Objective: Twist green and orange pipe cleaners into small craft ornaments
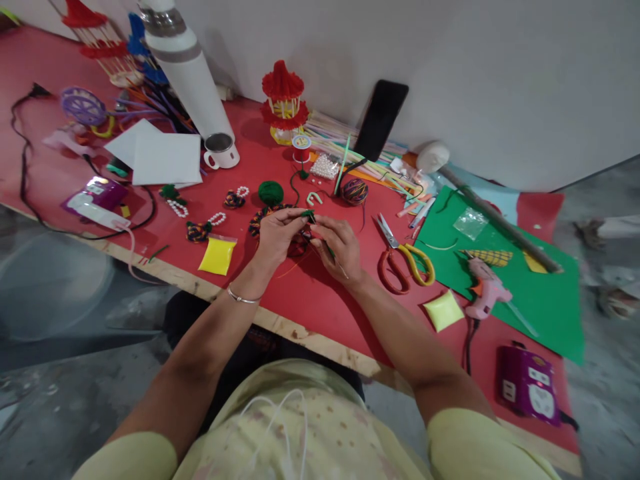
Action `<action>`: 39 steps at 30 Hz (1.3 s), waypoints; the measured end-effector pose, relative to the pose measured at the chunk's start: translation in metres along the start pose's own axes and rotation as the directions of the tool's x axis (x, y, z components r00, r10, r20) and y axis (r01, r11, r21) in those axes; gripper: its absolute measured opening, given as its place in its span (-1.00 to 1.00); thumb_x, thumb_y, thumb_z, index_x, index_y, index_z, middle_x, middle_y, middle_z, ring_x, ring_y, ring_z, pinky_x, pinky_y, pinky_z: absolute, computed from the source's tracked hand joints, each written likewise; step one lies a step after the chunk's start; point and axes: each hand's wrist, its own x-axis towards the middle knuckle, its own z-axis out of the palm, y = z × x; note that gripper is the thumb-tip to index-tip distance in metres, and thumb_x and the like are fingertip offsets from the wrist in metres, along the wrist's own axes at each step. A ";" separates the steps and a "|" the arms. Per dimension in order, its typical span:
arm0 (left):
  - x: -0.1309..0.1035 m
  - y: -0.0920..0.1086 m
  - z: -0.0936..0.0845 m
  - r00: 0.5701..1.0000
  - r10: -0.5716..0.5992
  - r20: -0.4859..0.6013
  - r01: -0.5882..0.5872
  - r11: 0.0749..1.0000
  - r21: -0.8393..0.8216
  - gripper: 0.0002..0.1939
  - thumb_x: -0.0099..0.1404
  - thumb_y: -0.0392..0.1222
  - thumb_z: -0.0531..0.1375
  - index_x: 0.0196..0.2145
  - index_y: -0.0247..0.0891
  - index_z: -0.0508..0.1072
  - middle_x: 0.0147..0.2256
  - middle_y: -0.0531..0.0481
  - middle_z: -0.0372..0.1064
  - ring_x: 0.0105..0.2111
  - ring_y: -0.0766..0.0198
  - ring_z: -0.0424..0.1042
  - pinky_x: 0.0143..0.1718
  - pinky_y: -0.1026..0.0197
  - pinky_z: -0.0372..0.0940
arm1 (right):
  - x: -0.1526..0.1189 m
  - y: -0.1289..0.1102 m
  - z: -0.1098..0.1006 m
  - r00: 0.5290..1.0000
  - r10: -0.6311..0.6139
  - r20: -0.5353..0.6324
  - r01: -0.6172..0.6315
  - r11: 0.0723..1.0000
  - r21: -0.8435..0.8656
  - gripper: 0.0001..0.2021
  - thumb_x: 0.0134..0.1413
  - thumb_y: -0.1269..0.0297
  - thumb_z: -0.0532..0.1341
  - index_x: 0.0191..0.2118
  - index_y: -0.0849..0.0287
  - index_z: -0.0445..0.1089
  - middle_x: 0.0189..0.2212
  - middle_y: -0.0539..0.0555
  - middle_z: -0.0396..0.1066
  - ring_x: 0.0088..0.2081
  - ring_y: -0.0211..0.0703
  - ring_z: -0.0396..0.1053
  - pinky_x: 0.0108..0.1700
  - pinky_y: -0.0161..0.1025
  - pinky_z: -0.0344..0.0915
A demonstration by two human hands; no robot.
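My left hand (278,233) and my right hand (340,247) meet over the red table, fingertips pinched on a small piece of dark green yarn work (309,216). A thin, pale-tipped stick (339,262) lies within my right hand; its kind is unclear. Dark multicoloured yarn work (259,219) lies on the table behind my left fingers, partly hidden. Close by are a green yarn ball (271,193), a multicoloured yarn ball (354,191) and a pale green bent hook shape (315,198). Scissors (400,257) with red and yellow handles lie open right of my right hand.
Left are a yellow packet (218,255), beaded yarn pieces (200,231), a steel-lined mug (221,151) and a tall white bottle (187,73). Behind stand a red thread spool (301,148), pearl beads (325,167) and a phone (381,120). A pink glue gun (486,290) rests right, partly on green sheet (540,303).
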 end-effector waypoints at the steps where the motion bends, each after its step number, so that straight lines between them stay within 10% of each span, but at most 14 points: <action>1: 0.000 0.001 0.000 1.000 0.000 0.007 0.000 1.000 -0.004 -0.66 0.00 -0.11 0.44 -0.25 -0.28 0.62 -0.46 0.03 0.53 -0.57 0.37 0.45 -0.58 0.35 0.36 | -0.001 0.001 0.001 1.000 -0.017 0.006 0.017 1.000 -0.009 -0.63 0.32 0.27 0.18 0.21 -0.03 0.30 0.17 0.19 0.40 0.14 -0.04 0.41 0.09 0.01 0.41; 10: 0.002 0.010 -0.006 0.988 -0.072 0.134 0.100 0.970 -0.219 -0.73 0.20 -0.02 0.31 -0.23 -0.25 0.58 -0.31 -0.06 0.58 -0.38 0.29 0.53 -0.47 0.32 0.40 | -0.004 0.004 0.001 0.989 -0.133 0.072 0.133 0.991 0.000 -0.50 0.28 0.35 0.22 0.29 -0.08 0.23 0.23 0.18 0.35 0.18 -0.03 0.37 0.10 0.01 0.41; 23: 0.009 0.008 -0.012 0.993 -0.097 0.067 0.111 0.961 -0.252 -0.65 -0.02 -0.21 0.48 -0.24 -0.28 0.57 -0.34 -0.01 0.58 -0.47 0.40 0.49 -0.51 0.39 0.35 | -0.004 0.005 0.003 0.989 -0.096 0.111 0.097 0.995 -0.003 -0.56 0.31 0.34 0.19 0.26 -0.10 0.27 0.22 0.17 0.35 0.15 -0.04 0.38 0.09 0.04 0.41; 39: 0.002 0.013 -0.004 0.976 0.204 -0.077 -0.201 0.978 0.052 -0.70 0.10 -0.14 0.41 -0.19 -0.23 0.58 -0.29 -0.03 0.57 -0.36 0.28 0.55 -0.50 0.34 0.41 | -0.007 0.007 0.004 0.991 -0.071 0.117 0.074 0.997 -0.018 -0.59 0.30 0.32 0.21 0.21 -0.10 0.33 0.22 0.16 0.36 0.12 -0.04 0.40 0.07 0.03 0.42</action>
